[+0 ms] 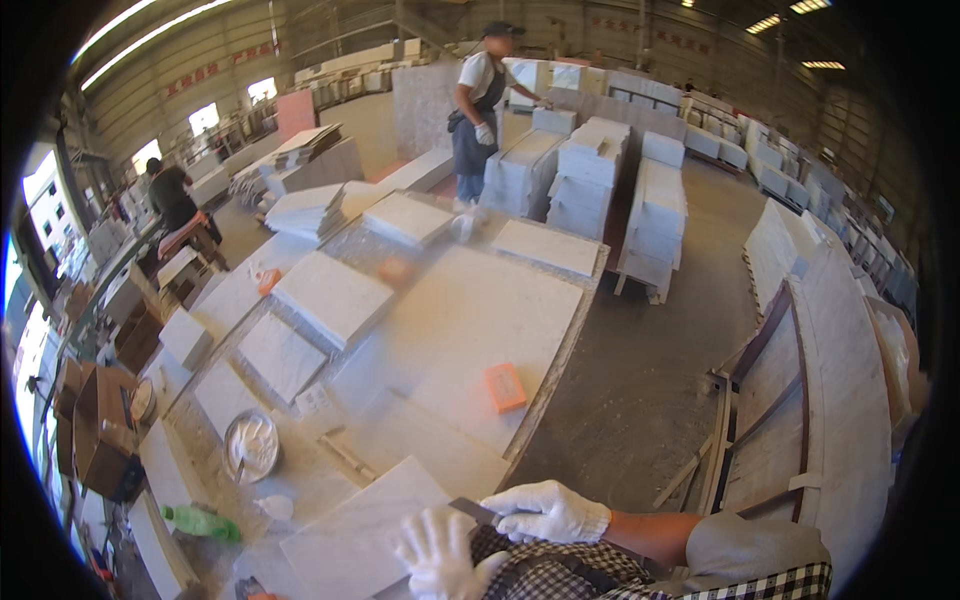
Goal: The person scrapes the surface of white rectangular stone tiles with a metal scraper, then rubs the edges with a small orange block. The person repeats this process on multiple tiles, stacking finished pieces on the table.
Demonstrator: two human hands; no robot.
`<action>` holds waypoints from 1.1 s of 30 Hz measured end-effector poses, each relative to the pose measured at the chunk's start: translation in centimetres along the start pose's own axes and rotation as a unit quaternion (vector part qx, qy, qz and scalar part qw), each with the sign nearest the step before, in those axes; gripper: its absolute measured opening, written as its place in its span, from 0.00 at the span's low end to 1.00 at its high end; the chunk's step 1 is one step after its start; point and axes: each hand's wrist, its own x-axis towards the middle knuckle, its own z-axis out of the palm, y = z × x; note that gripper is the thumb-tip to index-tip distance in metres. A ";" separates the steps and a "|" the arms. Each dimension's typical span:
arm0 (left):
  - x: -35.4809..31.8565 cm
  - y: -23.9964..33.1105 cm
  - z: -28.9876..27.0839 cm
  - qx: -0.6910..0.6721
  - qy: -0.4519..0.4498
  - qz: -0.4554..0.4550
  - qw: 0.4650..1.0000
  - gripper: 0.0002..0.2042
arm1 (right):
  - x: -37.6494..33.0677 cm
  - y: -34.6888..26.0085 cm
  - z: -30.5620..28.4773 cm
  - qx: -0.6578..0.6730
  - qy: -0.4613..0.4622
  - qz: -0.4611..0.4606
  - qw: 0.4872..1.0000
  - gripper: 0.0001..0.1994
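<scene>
Both my hands wear white gloves at the lower edge of the view. My right hand (548, 510) is closed on a flat dark tool (472, 511) whose blade points left. Just below it, my left hand (437, 552) has its fingers spread and rests at the edge of a pale marble tile (350, 535). The tile lies at the near end of a long stone worktable (470, 310). My checked sleeve runs under both hands.
On the table lie several marble tiles (333, 295), an orange sanding block (505, 387), a metal bowl (252, 445) and a green bottle (200, 522). A person in an apron (478, 110) stands by stacked slabs (590, 165). Slabs on racks (800, 400) are to the right.
</scene>
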 end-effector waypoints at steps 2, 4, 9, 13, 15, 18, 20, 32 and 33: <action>0.5 3.0 0.6 -0.019 0.006 0.220 0.975 0.30 | 0.1 -0.6 -0.1 -0.046 0.056 -0.062 0.995 0.19; 0.8 4.4 0.9 -0.119 -0.003 0.252 0.960 0.35 | -0.8 -1.2 -0.8 0.019 0.092 -0.017 0.995 0.14; -0.4 2.7 -1.0 -0.305 0.030 -0.039 0.951 0.34 | -0.8 -1.2 -1.4 0.013 0.106 -0.002 0.994 0.05; -1.0 2.9 -2.5 -0.540 0.077 -0.211 0.811 0.26 | -0.3 -1.1 0.6 -0.015 0.022 0.062 0.998 0.05; -1.0 2.8 -2.8 -0.632 0.059 -0.251 0.731 0.18 | 0.1 -1.4 1.6 -0.123 -0.031 0.034 0.991 0.07; -1.5 1.8 -3.0 -0.647 0.048 -0.288 0.704 0.13 | 0.7 -1.7 2.3 -0.194 -0.070 0.000 0.978 0.07; -2.0 0.6 -3.1 -0.709 0.126 -0.295 0.628 0.11 | 1.0 -1.8 2.1 -0.227 -0.080 -0.005 0.971 0.07; -2.6 -3.0 -0.8 -0.175 0.061 0.160 0.970 0.29 | 7.5 -1.6 3.8 -0.218 0.016 0.026 0.975 0.09; -2.7 -2.6 -0.5 -0.163 0.019 0.200 0.966 0.32 | 8.4 -1.7 4.4 -0.293 -0.015 -0.069 0.954 0.08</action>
